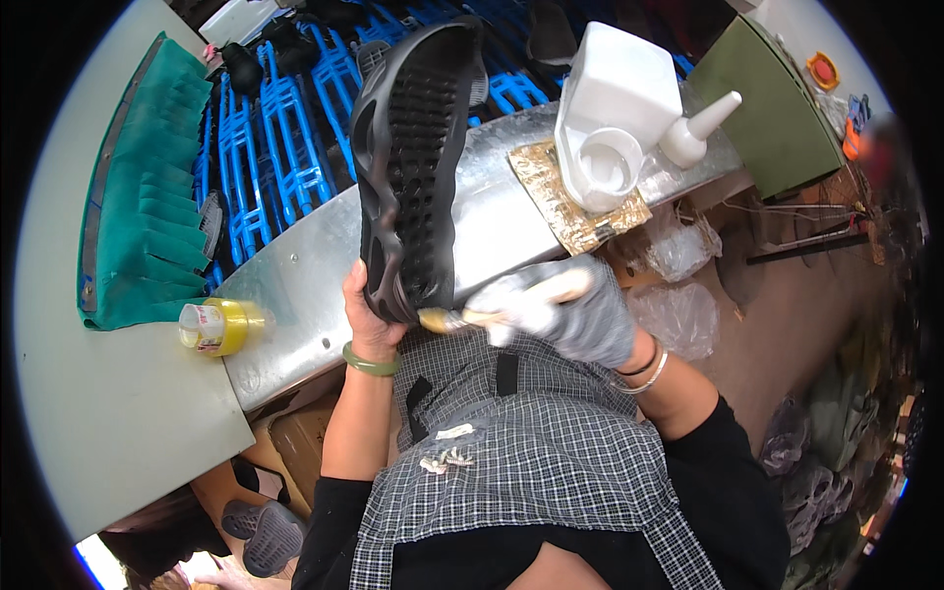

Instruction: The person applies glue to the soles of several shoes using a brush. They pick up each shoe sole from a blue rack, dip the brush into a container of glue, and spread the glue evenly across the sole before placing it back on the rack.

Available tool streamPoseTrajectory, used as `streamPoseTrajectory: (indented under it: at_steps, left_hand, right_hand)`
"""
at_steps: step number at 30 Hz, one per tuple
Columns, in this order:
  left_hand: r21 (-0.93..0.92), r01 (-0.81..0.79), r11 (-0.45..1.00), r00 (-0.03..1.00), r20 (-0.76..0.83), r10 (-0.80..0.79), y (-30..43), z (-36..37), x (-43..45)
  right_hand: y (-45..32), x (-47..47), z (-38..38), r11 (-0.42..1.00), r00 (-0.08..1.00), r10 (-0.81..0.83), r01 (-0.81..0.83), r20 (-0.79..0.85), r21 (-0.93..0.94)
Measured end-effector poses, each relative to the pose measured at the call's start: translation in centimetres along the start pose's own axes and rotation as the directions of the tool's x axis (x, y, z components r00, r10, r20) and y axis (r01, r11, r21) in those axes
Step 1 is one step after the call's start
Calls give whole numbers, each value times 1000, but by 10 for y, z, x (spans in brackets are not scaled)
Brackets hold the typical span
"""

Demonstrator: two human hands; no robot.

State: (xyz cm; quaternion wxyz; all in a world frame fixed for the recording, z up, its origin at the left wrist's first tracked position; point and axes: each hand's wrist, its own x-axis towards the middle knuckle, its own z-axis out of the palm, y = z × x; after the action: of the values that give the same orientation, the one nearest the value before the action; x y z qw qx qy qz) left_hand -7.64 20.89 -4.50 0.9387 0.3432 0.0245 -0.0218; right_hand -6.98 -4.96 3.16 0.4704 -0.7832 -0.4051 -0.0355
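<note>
My bare left hand [369,310] grips the near end of a black moulded shoe sole [420,162]. The sole stands tilted up over the metal ledge, its perforated inner face towards me. A grey knit glove covers my right hand [575,310], which is blurred and holds a brush [509,310] with a pale handle. The brush's tip touches or almost touches the sole's near end; blur hides which. To the right, a white plastic bottle-like container [619,81] with a round, open cup [608,166] at its front rests on brown tape-covered cardboard [542,184].
A white nozzle bottle [693,133] stands beside the container. Behind the metal ledge [295,273] run blue racks [287,140] carrying dark shoe parts, with a green strip curtain [155,199] at left. A yellow tape roll [225,327] lies at the ledge's left end. Plastic bags [675,317] lie below right.
</note>
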Motion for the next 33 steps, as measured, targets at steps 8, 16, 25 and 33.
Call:
streamPoseTrajectory:
  at_steps: [8,16,25,33]
  left_hand:
    - [66,25,997,1000,8,-25,-1,22,-3]
    - [14,190,982,977,92,-191,-20,29,-39]
    - [-334,258,907,961,187,-205,-51,0,-58]
    - [-371,188,909,951,300,-74,-63,-16,-33]
  right_hand:
    - [20,22,-12,341,670,582,313,-461,886]
    - [-7,139,-9,774,729,-624,627,-282,-92]
    - [-9,91,43,894,905,-419,397,72,207]
    - [-32,58,49,234,972,-102,-184,213,955]
